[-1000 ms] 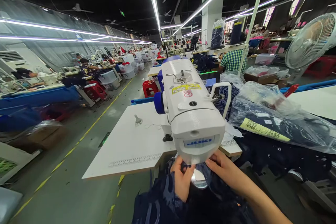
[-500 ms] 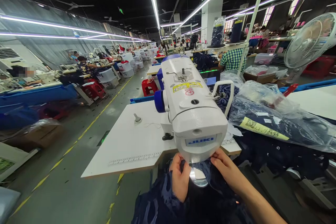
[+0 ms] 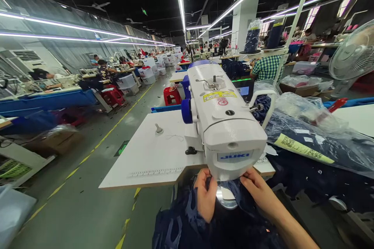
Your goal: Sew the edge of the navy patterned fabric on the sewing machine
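Observation:
A white sewing machine (image 3: pixel 224 124) stands on a white table (image 3: pixel 154 155), its head facing me. Dark blue patterned fabric (image 3: pixel 187 221) lies under the machine's head and spills toward me. My left hand (image 3: pixel 206 194) presses on the fabric just left of the needle area, fingers curled onto the cloth. My right hand (image 3: pixel 260 194) holds the fabric on the right side, fingertips touching the underside of the machine head. The needle itself is hidden by the head; a round metal plate (image 3: pixel 224 200) shows between my hands.
A plastic-wrapped bundle of dark garments with a yellow label (image 3: pixel 309 140) lies to the right. A standing fan (image 3: pixel 353 54) is at the far right. An aisle with a yellow line (image 3: pixel 96 144) runs on the left past rows of workstations, red stools (image 3: pixel 172 95) and seated workers.
The view has shifted slightly right and down. Both hands stay on the fabric under the machine head, with the fingers moved a little closer to the needle area.

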The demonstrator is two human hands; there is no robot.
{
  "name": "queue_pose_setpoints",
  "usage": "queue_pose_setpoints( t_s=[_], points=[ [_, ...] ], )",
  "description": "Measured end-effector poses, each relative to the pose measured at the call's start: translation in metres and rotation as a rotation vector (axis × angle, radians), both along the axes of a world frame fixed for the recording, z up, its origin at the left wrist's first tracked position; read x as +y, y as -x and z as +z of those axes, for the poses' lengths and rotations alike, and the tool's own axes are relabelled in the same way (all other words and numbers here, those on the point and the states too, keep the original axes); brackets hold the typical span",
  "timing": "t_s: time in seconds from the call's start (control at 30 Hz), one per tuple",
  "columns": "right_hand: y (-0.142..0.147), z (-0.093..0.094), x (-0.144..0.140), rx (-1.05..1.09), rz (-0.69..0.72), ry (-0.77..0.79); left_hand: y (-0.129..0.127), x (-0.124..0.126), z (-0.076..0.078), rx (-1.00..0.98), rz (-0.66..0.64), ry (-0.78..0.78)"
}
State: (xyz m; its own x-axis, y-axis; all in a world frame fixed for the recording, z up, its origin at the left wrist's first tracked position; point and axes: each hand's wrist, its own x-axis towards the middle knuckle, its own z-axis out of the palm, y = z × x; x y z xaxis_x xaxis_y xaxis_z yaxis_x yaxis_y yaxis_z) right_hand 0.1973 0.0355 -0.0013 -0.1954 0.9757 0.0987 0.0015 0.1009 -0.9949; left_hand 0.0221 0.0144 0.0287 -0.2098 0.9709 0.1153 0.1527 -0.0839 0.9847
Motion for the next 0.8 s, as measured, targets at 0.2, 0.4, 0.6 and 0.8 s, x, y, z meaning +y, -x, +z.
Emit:
queue_pose_setpoints(
  t_s=[0.2,0.4,0.6,0.8],
  points=[
    [0.0,0.0007,0.0027,-0.038,-0.03,-0.022,-0.0015,-0.0008,-0.0002,-0.051,0.007,-0.007],
    [0.0004,0.0041,0.0039,-0.05,-0.02,-0.043,-0.0013,0.0007,-0.0021,-0.06,-0.014,-0.003],
    [-0.0004,0.0036,0.0035,-0.052,-0.016,-0.048,-0.0001,0.0003,-0.003,-0.015,-0.008,0.009],
    [-0.0024,0.0014,0.002,-0.052,-0.034,-0.027,0.0009,-0.0005,-0.0023,-0.013,-0.043,0.01]
  ],
)
